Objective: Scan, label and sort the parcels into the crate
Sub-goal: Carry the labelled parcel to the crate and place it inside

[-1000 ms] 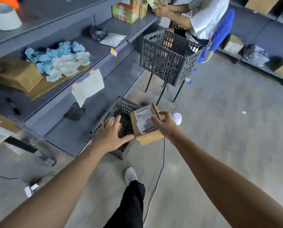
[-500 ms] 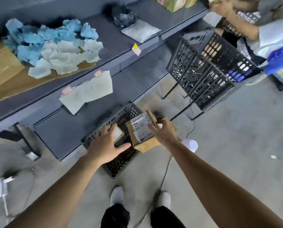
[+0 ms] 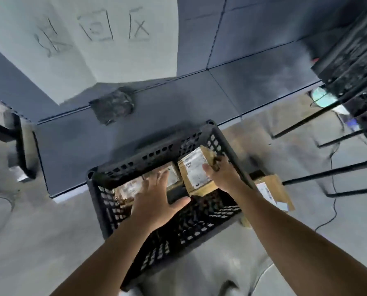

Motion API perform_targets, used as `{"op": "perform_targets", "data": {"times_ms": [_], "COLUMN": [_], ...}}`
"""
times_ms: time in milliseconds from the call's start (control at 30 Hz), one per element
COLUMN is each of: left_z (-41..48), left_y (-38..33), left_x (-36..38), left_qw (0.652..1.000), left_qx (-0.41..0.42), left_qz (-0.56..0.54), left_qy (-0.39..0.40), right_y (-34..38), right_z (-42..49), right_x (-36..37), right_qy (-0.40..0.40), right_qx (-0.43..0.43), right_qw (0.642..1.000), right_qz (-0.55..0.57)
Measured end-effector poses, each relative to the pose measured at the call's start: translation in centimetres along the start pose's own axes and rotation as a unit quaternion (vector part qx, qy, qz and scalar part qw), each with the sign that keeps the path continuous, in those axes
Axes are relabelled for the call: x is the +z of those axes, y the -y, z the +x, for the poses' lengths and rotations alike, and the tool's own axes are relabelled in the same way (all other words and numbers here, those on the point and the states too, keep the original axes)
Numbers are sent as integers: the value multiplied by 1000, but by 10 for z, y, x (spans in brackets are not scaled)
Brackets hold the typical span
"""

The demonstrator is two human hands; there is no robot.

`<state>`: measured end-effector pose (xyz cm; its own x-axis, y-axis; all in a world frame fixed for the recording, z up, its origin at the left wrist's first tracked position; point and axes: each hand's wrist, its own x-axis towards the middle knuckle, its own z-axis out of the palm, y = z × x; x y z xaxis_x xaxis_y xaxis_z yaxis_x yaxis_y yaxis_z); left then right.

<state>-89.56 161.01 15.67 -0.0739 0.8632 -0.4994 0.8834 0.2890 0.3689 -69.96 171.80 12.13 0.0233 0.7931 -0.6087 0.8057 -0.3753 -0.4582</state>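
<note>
Parcel (image 3: 196,174) is gripped by the right hand (image 3: 223,176) in the crate (image 3: 157,150). The open left hand (image 3: 157,199) could be pinched beneath it.

Lowered parcel (image 3: 196,173) in right hand (image 3: 222,177) from above the right rim of crate (image 3: 154,155) down inside it, at the far right corner. Pushed left hand (image 3: 157,199) further in, with fingers spread over a second parcel (image 3: 174,178) lying inside. Leaned in far closer, straight over the crate.
</note>
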Motion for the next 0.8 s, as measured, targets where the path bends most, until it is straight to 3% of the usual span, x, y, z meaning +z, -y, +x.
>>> {"op": "perform_targets", "data": {"times_ms": [367,600,800], "left_z": [109,131,145], "left_y": [25,27,25], "left_x": [133,160,167], "left_qw": [999,1000,999], "left_qx": [-35,-7,2], "left_qz": [-18,-1,40], "left_qy": [27,22,-5], "right_y": [-63,-81,-82], "right_z": [147,164,175], "right_x": [89,103,107], "right_qy": [18,130,74], "right_qx": [-41,-25,-86], "right_qw": [998,989,985], "right_qz": [-46,-65,-130]}}
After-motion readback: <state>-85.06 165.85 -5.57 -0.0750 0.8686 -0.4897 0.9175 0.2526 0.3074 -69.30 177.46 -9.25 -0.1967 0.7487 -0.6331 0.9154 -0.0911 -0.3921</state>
